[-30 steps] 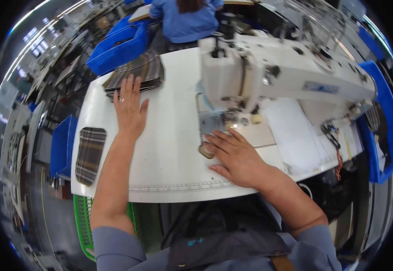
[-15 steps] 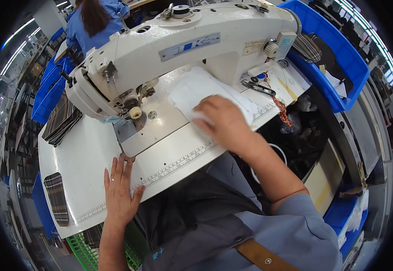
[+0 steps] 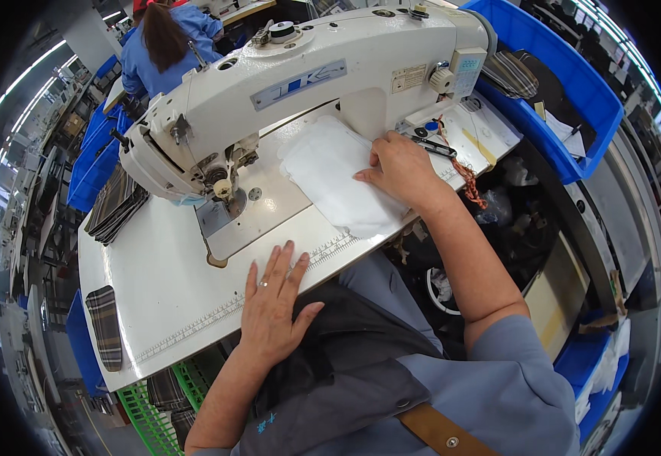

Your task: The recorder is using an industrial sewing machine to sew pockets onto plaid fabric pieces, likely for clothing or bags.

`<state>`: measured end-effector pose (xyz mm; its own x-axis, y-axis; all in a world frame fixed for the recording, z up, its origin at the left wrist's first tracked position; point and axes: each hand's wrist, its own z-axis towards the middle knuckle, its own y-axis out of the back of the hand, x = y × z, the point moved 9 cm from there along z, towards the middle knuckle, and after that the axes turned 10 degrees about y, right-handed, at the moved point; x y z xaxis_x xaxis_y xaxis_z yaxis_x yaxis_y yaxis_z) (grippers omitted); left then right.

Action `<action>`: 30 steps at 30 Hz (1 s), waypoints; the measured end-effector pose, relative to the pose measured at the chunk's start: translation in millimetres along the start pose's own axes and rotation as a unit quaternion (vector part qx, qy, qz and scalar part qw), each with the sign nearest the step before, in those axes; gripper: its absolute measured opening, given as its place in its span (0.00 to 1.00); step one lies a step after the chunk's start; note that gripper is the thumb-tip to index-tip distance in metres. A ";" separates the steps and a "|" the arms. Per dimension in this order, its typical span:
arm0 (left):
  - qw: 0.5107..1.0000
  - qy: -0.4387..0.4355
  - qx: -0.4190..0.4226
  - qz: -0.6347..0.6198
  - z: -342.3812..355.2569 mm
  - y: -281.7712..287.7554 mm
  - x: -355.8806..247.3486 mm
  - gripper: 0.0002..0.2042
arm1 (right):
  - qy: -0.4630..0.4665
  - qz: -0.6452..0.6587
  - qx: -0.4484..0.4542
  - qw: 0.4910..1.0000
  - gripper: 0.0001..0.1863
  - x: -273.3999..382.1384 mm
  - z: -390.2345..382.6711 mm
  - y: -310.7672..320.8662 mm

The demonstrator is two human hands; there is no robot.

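A stack of white fabric pieces (image 3: 329, 169) lies flat on the sewing table (image 3: 167, 281), right of the needle area and beneath the arm of a white sewing machine (image 3: 391, 57). My right hand (image 3: 410, 173) is at the stack's right edge, its thumb on top and its bent fingers along the edge; some fingertips are hidden. Just beyond those fingers lie black thread snips (image 3: 435, 147). My left hand (image 3: 271, 310) holds nothing, with fingers spread over the table's front edge by the printed ruler. The metal needle plate (image 3: 251, 228) has no fabric on it.
Dark plaid pieces (image 3: 116, 205) are stacked left of the machine head, and a single plaid piece (image 3: 104, 327) lies at the table's left end. Blue bins (image 3: 566, 144) stand at both sides. Orange thread (image 3: 467, 182) hangs over the front edge. Another person (image 3: 167, 42) sits beyond.
My right hand has shifted right and away from me, from the middle of the white stack to its right edge. My left hand has slid right along the table's front edge.
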<state>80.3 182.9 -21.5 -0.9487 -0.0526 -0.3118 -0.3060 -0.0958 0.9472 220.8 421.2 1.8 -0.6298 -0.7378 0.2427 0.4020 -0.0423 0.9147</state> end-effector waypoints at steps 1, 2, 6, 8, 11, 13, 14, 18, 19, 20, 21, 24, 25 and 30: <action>0.999 -0.022 -0.020 -0.026 6.2 2.9 -9.6 0.33 | -0.003 0.003 0.001 1.000 0.23 -1.3 0.0 -2.0; 0.999 -0.020 -0.019 -0.026 12.7 1.6 -13.2 0.33 | -0.005 0.007 0.003 1.000 0.24 -0.1 -0.1 -2.5; 0.984 -0.116 -0.100 -0.088 43.8 11.3 -44.7 0.29 | -0.015 0.027 -0.004 1.000 0.27 1.1 -0.5 0.9; 0.978 -0.108 -0.107 -0.141 61.5 9.8 -49.3 0.24 | -0.016 0.021 -0.041 0.999 0.31 0.4 -1.5 3.5; 0.977 -0.103 -0.140 -0.123 78.2 -0.3 -48.5 0.15 | -0.005 -0.003 -0.024 1.000 0.33 5.1 -2.1 2.2; 0.973 -0.100 -0.156 -0.141 81.4 -1.2 -45.8 0.10 | -0.006 -0.005 -0.023 1.000 0.33 6.4 -2.1 3.7; 0.968 -0.096 -0.171 -0.158 81.6 1.1 -43.8 0.06 | -0.006 -0.006 -0.020 1.000 0.32 6.4 -2.0 4.1; 0.965 -0.080 -0.161 -0.193 83.0 1.8 -38.7 0.04 | 0.014 -0.026 0.009 1.000 0.31 3.3 5.2 4.0; 0.962 -0.063 -0.144 -0.221 83.5 -0.4 -34.9 0.04 | 0.011 -0.025 0.024 0.999 0.31 1.7 7.0 1.1; 0.959 -0.046 -0.127 -0.250 84.4 -3.0 -31.2 0.04 | 0.007 -0.023 0.040 0.999 0.30 0.0 8.7 -2.1; 0.959 -0.045 -0.128 -0.250 84.7 -3.2 -30.8 0.04 | 0.008 -0.023 0.039 0.999 0.30 -1.0 11.3 -2.6; 0.963 -0.081 -0.148 -0.211 83.2 0.8 -36.8 0.04 | 0.045 -0.020 0.041 0.998 0.30 8.5 20.2 -3.7; 0.966 -0.080 -0.138 -0.203 84.0 -0.4 -37.0 0.03 | 0.038 -0.031 0.035 0.998 0.29 13.2 24.4 -2.4; 0.966 -0.103 -0.157 -0.178 80.2 9.7 -41.4 0.08 | 0.027 0.002 0.049 0.998 0.25 31.5 53.9 -17.6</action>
<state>110.2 263.9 6.5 -0.7930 0.2342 -0.5625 -0.6078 -0.3691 0.7031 158.1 434.9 10.7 -0.5898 -0.7737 0.2313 0.3359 0.0254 0.9416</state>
